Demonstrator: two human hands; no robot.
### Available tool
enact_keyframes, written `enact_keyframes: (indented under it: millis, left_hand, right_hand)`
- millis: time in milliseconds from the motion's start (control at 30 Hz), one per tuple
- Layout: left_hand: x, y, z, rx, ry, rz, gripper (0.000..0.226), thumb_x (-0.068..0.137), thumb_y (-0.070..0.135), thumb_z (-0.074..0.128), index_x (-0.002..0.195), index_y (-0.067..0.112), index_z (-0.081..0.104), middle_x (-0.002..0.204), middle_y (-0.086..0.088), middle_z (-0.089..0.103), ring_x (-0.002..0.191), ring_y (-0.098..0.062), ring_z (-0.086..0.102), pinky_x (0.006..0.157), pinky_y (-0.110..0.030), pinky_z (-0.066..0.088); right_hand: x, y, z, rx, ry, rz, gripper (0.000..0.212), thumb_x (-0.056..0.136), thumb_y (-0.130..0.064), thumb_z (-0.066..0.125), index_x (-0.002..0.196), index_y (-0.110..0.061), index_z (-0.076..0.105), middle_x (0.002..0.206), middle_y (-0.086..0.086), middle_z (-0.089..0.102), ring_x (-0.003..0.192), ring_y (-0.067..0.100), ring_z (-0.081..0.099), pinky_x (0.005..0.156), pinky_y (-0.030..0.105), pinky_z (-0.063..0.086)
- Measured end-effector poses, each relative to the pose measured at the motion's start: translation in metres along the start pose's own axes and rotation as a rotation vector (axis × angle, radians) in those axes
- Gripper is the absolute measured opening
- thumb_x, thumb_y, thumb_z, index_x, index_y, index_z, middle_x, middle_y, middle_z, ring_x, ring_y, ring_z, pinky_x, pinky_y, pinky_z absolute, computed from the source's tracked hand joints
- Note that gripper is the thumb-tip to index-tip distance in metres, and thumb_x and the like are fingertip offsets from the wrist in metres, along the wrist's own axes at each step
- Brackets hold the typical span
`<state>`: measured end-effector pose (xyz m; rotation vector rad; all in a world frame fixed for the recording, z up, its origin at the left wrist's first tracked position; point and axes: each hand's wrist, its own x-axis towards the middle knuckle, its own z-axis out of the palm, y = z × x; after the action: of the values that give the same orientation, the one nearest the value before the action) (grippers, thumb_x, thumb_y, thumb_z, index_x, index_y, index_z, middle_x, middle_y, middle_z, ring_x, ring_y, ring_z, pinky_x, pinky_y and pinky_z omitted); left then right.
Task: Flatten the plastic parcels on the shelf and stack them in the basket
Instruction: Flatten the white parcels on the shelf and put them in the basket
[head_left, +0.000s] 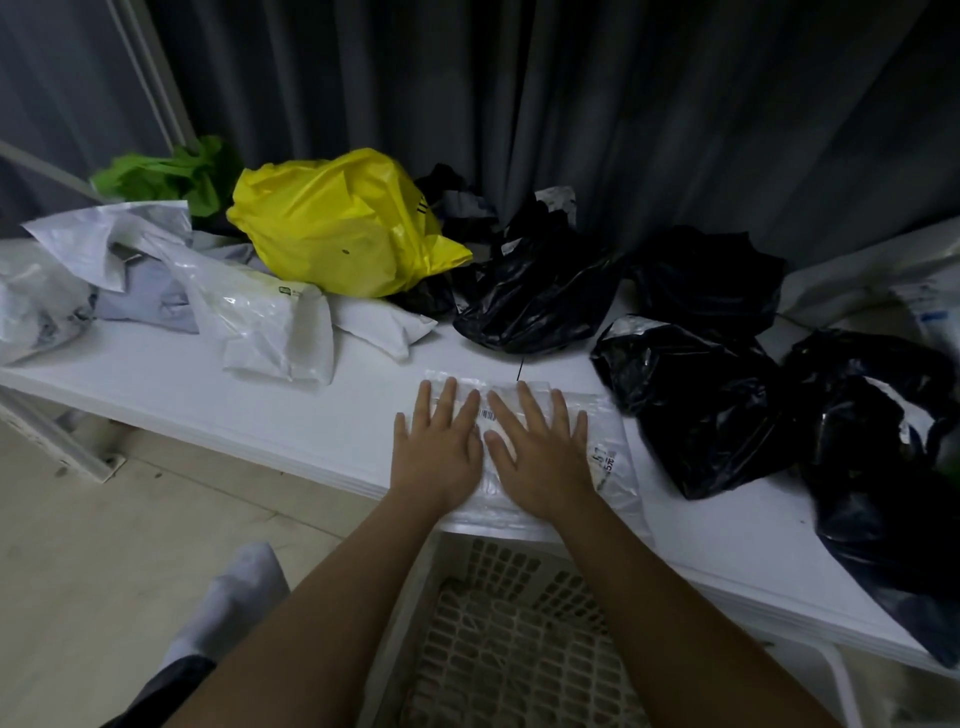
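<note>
Dim room, grey curtain (623, 104) behind a white shelf (218, 410); pale floor lower left.

Shelf load: yellow bag (337, 223), green bag (166, 174) behind it, white parcels (275, 327) at left, black parcels (696, 395) at centre and right. All crumpled, none yet flattened.

Current item: clear parcel (605, 441) lying at the shelf's near edge, its near end overhanging slightly. Printed label visible at its right side, small barcode between the hands.

Hands: left hand (439, 447) and right hand (540, 452) side by side, thumbs almost touching, fingers straight and spread, palms down on the parcel. Pressing, not gripping.

Basket (498, 639): white lattice, directly below the shelf edge, under the forearms. Whether anything lies in it already, cannot tell through the lattice.

Step, as judged: flattening in progress; transfer to basket not started.

Risks:
- Parcel overhangs the edge; a push toward the body could slide it off and drop it into the basket creased rather than flat.
- Slick film on smooth shelf: uneven pressure may skate it sideways against the nearest black parcel.
- Trapped air may puff it back once pressure is released.
</note>
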<state>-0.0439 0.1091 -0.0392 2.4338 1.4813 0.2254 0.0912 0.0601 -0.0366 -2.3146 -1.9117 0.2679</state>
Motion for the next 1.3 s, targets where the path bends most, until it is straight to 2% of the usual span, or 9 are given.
enact_keyframes:
  millis: [167, 433, 633, 800, 967, 1033, 1133, 1233, 1300]
  left_hand:
    - [-0.001, -0.003, 0.014, -0.005, 0.083, 0.000, 0.074, 0.085, 0.054, -0.006, 0.152, 0.032, 0.016, 0.161, 0.003, 0.003, 0.147, -0.021, -0.009, 0.116, -0.050, 0.004]
    - [-0.001, -0.001, 0.017, 0.002, 0.107, -0.005, 0.075, 0.084, 0.052, -0.004, 0.151, 0.030, 0.022, 0.160, 0.000, 0.014, 0.148, -0.024, 0.000, 0.116, -0.049, 0.005]
    - [0.002, -0.001, 0.016, 0.057, 0.073, -0.001, 0.073, 0.086, 0.051, -0.007, 0.152, 0.030, 0.018, 0.161, 0.000, 0.008, 0.148, -0.025, -0.003, 0.116, -0.048, 0.002]
    - [0.006, 0.004, -0.002, 0.221, 0.019, -0.026, 0.053, 0.103, 0.040, 0.014, 0.152, 0.020, 0.013, 0.161, -0.002, 0.008, 0.148, -0.023, 0.001, 0.117, -0.048, 0.001]
    - [0.002, -0.034, -0.043, 0.222, 0.332, -0.043, 0.045, 0.092, 0.028, 0.050, 0.134, 0.010, 0.047, 0.143, -0.018, 0.042, 0.131, -0.037, 0.037, 0.113, -0.052, 0.020]
    - [-0.001, -0.061, -0.059, 0.236, 0.470, -0.137, 0.056, 0.079, 0.023, 0.065, 0.129, 0.005, 0.050, 0.139, -0.024, 0.043, 0.126, -0.043, 0.040, 0.109, -0.054, 0.025]
    - [-0.008, -0.092, -0.083, 0.046, 0.611, -0.415, 0.070, 0.079, 0.036, 0.070, 0.133, 0.001, 0.043, 0.139, -0.026, 0.038, 0.126, -0.043, 0.038, 0.102, -0.049, 0.032]
    - [-0.006, -0.102, -0.102, -0.392, 0.615, -0.782, 0.083, 0.078, 0.045, 0.072, 0.137, 0.003, 0.031, 0.139, -0.019, 0.032, 0.128, -0.036, 0.032, 0.099, -0.044, 0.036]
    - [-0.003, -0.103, -0.108, -0.523, 0.568, -0.860, 0.084, 0.077, 0.044, 0.074, 0.134, 0.000, 0.030, 0.138, -0.020, 0.031, 0.128, -0.036, 0.031, 0.098, -0.045, 0.037]
  right_hand:
    - [0.002, 0.001, 0.011, 0.030, 0.081, -0.003, 0.063, 0.088, -0.062, 0.008, 0.148, -0.046, 0.017, 0.161, -0.008, 0.007, 0.147, 0.030, -0.003, 0.115, 0.057, 0.007]
    - [0.005, 0.003, 0.017, 0.006, 0.086, 0.003, 0.072, 0.082, -0.063, -0.002, 0.149, -0.044, 0.017, 0.161, -0.005, 0.011, 0.146, 0.032, 0.007, 0.115, 0.056, 0.008]
    - [0.006, 0.002, 0.018, 0.046, 0.109, 0.015, 0.073, 0.081, -0.065, -0.001, 0.149, -0.045, 0.019, 0.161, -0.006, 0.011, 0.146, 0.031, 0.004, 0.116, 0.055, 0.006]
    - [0.008, -0.004, 0.011, -0.021, 0.077, 0.050, 0.053, 0.099, -0.056, 0.018, 0.150, -0.044, 0.012, 0.161, -0.002, 0.003, 0.147, 0.029, -0.006, 0.115, 0.055, -0.007]
    - [0.012, -0.022, -0.002, -0.032, 0.185, 0.103, 0.061, 0.095, -0.051, 0.009, 0.147, -0.028, 0.032, 0.155, 0.011, 0.021, 0.143, 0.032, 0.010, 0.114, 0.057, -0.003]
    - [0.011, -0.037, -0.010, 0.035, 0.282, 0.034, 0.069, 0.090, -0.051, 0.007, 0.142, -0.022, 0.043, 0.150, 0.013, 0.030, 0.140, 0.033, 0.018, 0.114, 0.056, 0.001]
    - [0.010, -0.061, -0.020, 0.065, 0.279, -0.052, 0.055, 0.096, -0.045, 0.022, 0.139, -0.019, 0.047, 0.151, 0.013, 0.028, 0.140, 0.033, 0.018, 0.115, 0.055, 0.004]
    - [0.008, -0.082, -0.028, 0.123, 0.255, -0.080, 0.052, 0.098, -0.043, 0.025, 0.137, -0.020, 0.048, 0.154, 0.011, 0.023, 0.141, 0.030, 0.014, 0.115, 0.052, 0.005]
    - [0.008, -0.089, -0.030, 0.120, 0.223, -0.096, 0.044, 0.101, -0.040, 0.031, 0.137, -0.021, 0.048, 0.155, 0.009, 0.021, 0.142, 0.028, 0.012, 0.115, 0.051, 0.006]
